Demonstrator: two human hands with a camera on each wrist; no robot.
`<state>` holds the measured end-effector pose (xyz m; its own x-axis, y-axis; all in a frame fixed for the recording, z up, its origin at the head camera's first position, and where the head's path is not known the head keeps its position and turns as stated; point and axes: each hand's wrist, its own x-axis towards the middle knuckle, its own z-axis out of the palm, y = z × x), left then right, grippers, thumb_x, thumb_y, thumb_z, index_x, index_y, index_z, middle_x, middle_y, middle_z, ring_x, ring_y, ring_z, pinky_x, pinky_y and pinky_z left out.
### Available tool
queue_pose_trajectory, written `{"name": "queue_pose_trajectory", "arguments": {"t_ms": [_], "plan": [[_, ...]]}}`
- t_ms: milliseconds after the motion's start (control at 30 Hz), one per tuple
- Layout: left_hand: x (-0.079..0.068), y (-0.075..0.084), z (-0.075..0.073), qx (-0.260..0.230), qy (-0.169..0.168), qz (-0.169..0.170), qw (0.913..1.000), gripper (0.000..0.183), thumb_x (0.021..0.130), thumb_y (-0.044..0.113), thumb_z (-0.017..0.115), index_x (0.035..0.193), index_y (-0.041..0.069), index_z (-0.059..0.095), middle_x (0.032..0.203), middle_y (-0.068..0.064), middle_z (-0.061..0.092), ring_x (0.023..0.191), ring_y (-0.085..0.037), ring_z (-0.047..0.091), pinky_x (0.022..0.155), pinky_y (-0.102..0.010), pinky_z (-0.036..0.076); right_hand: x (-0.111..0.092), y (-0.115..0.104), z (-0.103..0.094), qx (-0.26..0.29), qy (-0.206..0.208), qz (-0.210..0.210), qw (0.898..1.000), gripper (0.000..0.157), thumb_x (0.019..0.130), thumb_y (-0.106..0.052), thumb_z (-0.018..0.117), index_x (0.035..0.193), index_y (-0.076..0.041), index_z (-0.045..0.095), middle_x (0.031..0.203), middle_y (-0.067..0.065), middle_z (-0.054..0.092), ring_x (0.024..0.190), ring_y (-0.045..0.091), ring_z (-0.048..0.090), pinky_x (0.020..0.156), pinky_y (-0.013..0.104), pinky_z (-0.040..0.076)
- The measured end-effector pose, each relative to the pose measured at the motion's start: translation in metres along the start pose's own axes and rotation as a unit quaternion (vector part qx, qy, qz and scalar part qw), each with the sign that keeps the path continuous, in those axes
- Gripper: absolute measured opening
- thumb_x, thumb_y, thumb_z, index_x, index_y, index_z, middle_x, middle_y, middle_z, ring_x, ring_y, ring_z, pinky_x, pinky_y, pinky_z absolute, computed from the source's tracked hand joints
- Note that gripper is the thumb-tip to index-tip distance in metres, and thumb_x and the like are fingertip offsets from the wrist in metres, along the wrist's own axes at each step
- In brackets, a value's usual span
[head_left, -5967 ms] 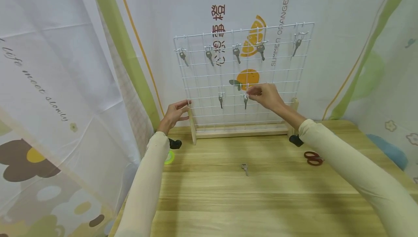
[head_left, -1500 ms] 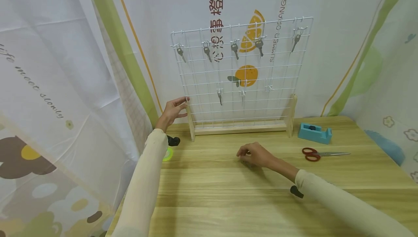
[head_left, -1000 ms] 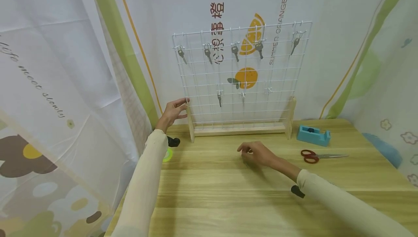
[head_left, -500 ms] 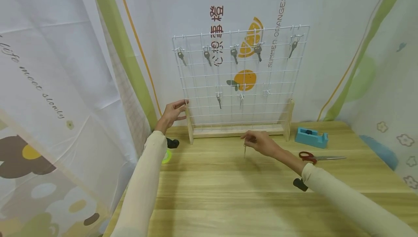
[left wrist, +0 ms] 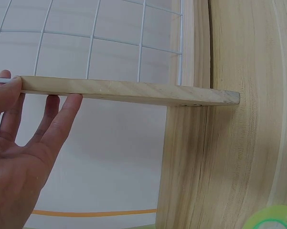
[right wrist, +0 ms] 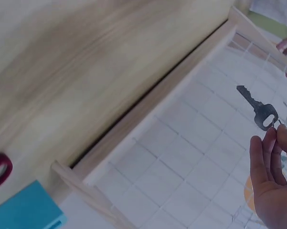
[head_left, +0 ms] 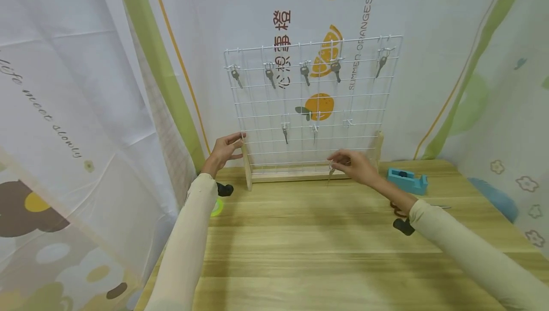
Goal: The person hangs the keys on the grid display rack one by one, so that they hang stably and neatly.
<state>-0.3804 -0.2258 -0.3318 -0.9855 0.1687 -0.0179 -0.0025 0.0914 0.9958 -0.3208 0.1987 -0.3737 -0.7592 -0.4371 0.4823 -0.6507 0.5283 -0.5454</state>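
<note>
A white wire grid rack on a wooden base (head_left: pixel 296 176) stands at the back of the table. My left hand (head_left: pixel 223 151) holds its left wooden end post (left wrist: pixel 129 89), thumb on one side and fingers on the other. Between thumb and fingertips my right hand (head_left: pixel 359 168) pinches a key (right wrist: pixel 265 113) by its small ring, just in front of the rack's lower part. The key's blade hangs down in the head view. Several keys hang from hooks along the top row. Lower down hang a key (head_left: pixel 285 134) and another key (head_left: pixel 315 134); right of them is a bare hook (head_left: pixel 348 122).
Right of the rack stands a blue tape dispenser (head_left: pixel 407 181). Red-handled scissors (head_left: pixel 399 210) lie in front of it, partly hidden by my right forearm. A yellow-green tape roll (head_left: pixel 218 207) lies by my left wrist. A printed curtain hangs behind.
My right hand left the lower middle key on its hook, went down to the table and picked up the loose key there. It has since risen toward the rack. My left hand stays put.
</note>
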Motion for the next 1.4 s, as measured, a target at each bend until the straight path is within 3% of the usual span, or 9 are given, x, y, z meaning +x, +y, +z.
{"name": "queue_pose_trajectory", "arguments": {"t_ms": [233,467,633,867,1400], "plan": [[-0.001,0.001,-0.001,0.006,0.001,-0.001,1.0,0.047,0.109,0.003,0.052,0.156,0.002,0.046,0.167,-0.011,0.033,0.152,-0.032,0.033,0.113,-0.056,0.046,0.005,-0.006,-0.021,-0.016,0.027,0.005,0.999,0.017,0.095,0.004,0.073,0.111,0.004,0.074,0.099,0.019,0.076,0.084,0.033,0.075,0.073,0.025,0.062],[-0.001,0.0,0.0,0.003,0.0,0.001,1.0,0.047,0.109,0.003,0.052,0.155,0.001,0.046,0.167,-0.011,0.033,0.153,-0.033,0.032,0.113,-0.056,0.045,0.013,-0.008,-0.04,-0.018,0.07,0.0,0.997,0.019,0.096,0.005,0.071,0.114,0.006,0.072,0.097,0.02,0.075,0.084,0.037,0.073,0.071,0.009,0.055],[-0.001,0.001,0.0,0.001,0.0,-0.001,1.0,0.047,0.108,0.002,0.052,0.155,0.001,0.046,0.167,-0.011,0.033,0.153,-0.033,0.033,0.113,-0.057,0.045,0.023,-0.006,-0.054,-0.038,0.124,-0.003,0.992,0.017,0.095,0.005,0.073,0.112,0.006,0.073,0.091,0.021,0.075,0.081,0.04,0.075,0.066,0.003,0.051],[-0.003,0.003,0.0,0.005,0.001,-0.003,1.0,0.047,0.109,0.003,0.053,0.156,0.002,0.046,0.167,-0.011,0.034,0.152,-0.032,0.033,0.113,-0.056,0.046,0.039,-0.003,-0.075,-0.071,0.18,0.011,0.981,0.017,0.094,0.005,0.074,0.111,0.006,0.074,0.091,0.024,0.074,0.083,0.042,0.075,0.069,-0.003,0.045],[0.013,-0.017,-0.005,0.021,0.017,0.011,0.9996,0.046,0.109,0.009,0.054,0.155,0.009,0.05,0.167,-0.007,0.035,0.15,-0.031,0.038,0.109,-0.051,0.051,0.046,0.007,-0.082,-0.07,0.18,0.051,0.98,0.017,0.095,0.003,0.073,0.112,0.006,0.074,0.096,0.027,0.075,0.089,0.046,0.074,0.062,-0.003,0.042]]}}
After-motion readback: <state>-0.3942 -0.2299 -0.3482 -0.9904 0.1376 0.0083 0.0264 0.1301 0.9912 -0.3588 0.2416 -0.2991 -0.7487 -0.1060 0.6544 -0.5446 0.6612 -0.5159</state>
